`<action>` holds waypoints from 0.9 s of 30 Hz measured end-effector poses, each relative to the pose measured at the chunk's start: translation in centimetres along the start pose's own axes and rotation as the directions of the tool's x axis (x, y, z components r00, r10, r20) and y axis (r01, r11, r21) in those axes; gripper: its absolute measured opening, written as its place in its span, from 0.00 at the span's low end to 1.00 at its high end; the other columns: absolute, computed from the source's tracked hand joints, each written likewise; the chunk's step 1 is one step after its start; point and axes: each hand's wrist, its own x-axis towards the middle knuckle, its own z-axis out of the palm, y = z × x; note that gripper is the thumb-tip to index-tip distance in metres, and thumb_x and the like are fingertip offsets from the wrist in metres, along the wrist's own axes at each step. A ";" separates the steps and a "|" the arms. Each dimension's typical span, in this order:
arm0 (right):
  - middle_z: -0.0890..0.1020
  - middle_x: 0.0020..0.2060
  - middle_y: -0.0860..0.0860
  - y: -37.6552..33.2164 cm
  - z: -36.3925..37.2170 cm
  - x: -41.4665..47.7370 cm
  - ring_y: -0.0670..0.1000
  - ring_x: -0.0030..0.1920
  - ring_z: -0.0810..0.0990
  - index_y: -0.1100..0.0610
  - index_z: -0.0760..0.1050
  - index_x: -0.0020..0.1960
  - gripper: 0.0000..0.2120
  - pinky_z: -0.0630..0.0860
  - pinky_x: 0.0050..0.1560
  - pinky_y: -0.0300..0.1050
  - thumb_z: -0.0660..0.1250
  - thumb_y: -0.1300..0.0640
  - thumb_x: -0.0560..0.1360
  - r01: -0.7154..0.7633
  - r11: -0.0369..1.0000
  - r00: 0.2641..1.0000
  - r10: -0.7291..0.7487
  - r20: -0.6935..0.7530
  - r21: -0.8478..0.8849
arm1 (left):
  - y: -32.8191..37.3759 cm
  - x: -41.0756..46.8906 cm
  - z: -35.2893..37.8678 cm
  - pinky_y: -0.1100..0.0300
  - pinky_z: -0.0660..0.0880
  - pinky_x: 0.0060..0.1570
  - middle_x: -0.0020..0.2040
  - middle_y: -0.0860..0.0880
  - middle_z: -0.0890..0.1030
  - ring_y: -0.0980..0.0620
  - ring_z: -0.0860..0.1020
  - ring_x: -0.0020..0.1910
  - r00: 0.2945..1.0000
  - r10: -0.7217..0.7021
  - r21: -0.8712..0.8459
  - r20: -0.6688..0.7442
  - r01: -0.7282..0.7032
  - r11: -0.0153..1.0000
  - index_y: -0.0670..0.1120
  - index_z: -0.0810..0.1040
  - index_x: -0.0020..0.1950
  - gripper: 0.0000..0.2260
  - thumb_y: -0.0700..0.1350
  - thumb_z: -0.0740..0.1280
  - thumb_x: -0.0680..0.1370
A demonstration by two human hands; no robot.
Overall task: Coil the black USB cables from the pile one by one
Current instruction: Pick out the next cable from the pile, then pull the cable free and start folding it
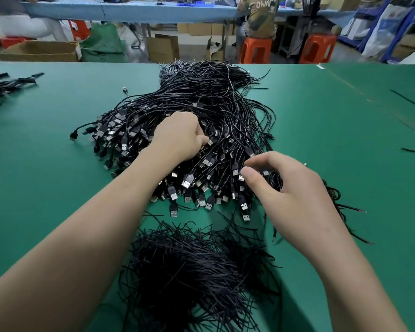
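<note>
Nearest the camera lay a loose heap of short black ties (pixel 189 271) on the green table (pixel 58 188). Just beyond it, the right hand (pixel 295 202) had its fingers (pixel 264 159) curled over and its thumb drawn in towards them, closed round a looped cable (pixel 274 182) at the near right edge of the pile of black USB cables (pixel 213 104). Its loose tail seemed to trail out behind the wrist. Farther in, the left hand (pixel 177 137) was dug into the middle of the pile among the plugs, with fingers bent down and thumb tucked against them. Whether they clamped a single cable could not be told, since the fingertips were hidden. The step in hand looked like finishing one coil while reaching for another cable. The next move would call for freeing one plug end from its tangled neighbours without dragging others along, and for a place to put the finished loop. At the far left sat another small bunch of cables (pixel 7 85). Beyond the table, a person sat on an orange stool (pixel 256 50).
</note>
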 end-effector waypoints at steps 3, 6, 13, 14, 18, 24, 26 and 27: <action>0.82 0.45 0.35 0.4 0.1 0.1 0.29 0.51 0.74 0.42 0.79 0.50 0.10 0.66 0.46 0.20 0.62 0.39 0.78 -0.050 0.999 0.998 0.049 0.043 0.017 | -0.8 -1.9 -1.1 0.54 0.79 0.51 0.39 0.52 0.83 0.50 0.80 0.42 0.997 -0.021 -0.245 0.079 0.040 0.969 0.50 0.86 0.47 0.08 0.52 0.72 0.80; 0.83 0.45 0.36 0.4 0.2 0.1 0.33 0.48 0.78 0.43 0.81 0.48 0.16 0.70 0.43 0.25 0.58 0.36 0.79 -0.097 0.990 0.990 0.086 0.115 0.099 | -1.8 -4.0 -1.9 0.66 0.77 0.38 0.40 0.55 0.84 0.61 0.78 0.35 0.995 -0.006 -0.400 0.098 0.045 0.915 0.55 0.85 0.42 0.06 0.50 0.73 0.79; 0.84 0.49 0.51 -0.1 1.0 -0.2 0.48 0.49 0.81 0.52 0.81 0.52 0.25 0.77 0.58 0.50 0.54 0.34 0.79 -0.081 0.980 0.982 0.047 0.182 0.182 | -1.7 -3.4 -0.4 0.57 0.74 0.44 0.37 0.57 0.78 0.52 0.79 0.42 0.993 -0.077 -0.244 -0.092 0.053 0.968 0.53 0.82 0.49 0.09 0.57 0.68 0.81; 0.84 0.49 0.52 -0.2 1.0 -0.2 0.49 0.49 0.81 0.52 0.80 0.52 0.25 0.76 0.58 0.50 0.54 0.35 0.79 -0.074 0.981 0.982 0.039 0.186 0.181 | -1.4 -3.3 0.1 0.55 0.74 0.46 0.39 0.55 0.79 0.49 0.79 0.46 0.995 -0.060 -0.191 -0.085 0.043 0.981 0.53 0.81 0.49 0.11 0.60 0.67 0.81; 0.84 0.48 0.52 -0.2 1.1 -0.2 0.50 0.48 0.80 0.52 0.80 0.52 0.25 0.76 0.58 0.48 0.53 0.35 0.80 -0.073 0.982 0.977 0.035 0.211 0.177 | 0.1 -2.6 1.8 0.55 0.69 0.44 0.49 0.48 0.83 0.42 0.81 0.51 0.995 -0.007 0.124 -0.095 0.019 0.992 0.48 0.82 0.50 0.21 0.66 0.66 0.78; 0.85 0.46 0.46 -0.3 1.1 -0.2 0.45 0.48 0.81 0.45 0.80 0.51 0.21 0.76 0.57 0.46 0.53 0.35 0.78 -0.094 0.975 0.972 0.047 0.229 0.199 | 0.2 -1.8 2.4 0.53 0.70 0.44 0.53 0.44 0.83 0.39 0.81 0.54 0.997 0.029 0.265 -0.075 -0.008 0.964 0.46 0.82 0.52 0.18 0.61 0.71 0.78; 0.85 0.47 0.46 -0.2 1.1 -0.1 0.45 0.48 0.81 0.45 0.80 0.51 0.21 0.76 0.56 0.44 0.54 0.35 0.78 -0.100 0.977 0.972 0.055 0.227 0.190 | 0.0 -1.8 2.2 0.53 0.72 0.45 0.52 0.44 0.84 0.39 0.82 0.54 0.998 0.022 0.201 -0.062 -0.009 0.980 0.45 0.82 0.51 0.17 0.60 0.72 0.78; 0.85 0.47 0.46 -0.2 1.1 -0.1 0.45 0.48 0.81 0.45 0.80 0.51 0.20 0.76 0.55 0.42 0.54 0.36 0.79 -0.101 0.978 0.973 0.059 0.224 0.183 | -0.2 -1.8 2.0 0.54 0.73 0.45 0.50 0.44 0.84 0.40 0.82 0.53 0.999 0.012 0.145 -0.047 -0.005 0.989 0.44 0.83 0.49 0.17 0.59 0.72 0.78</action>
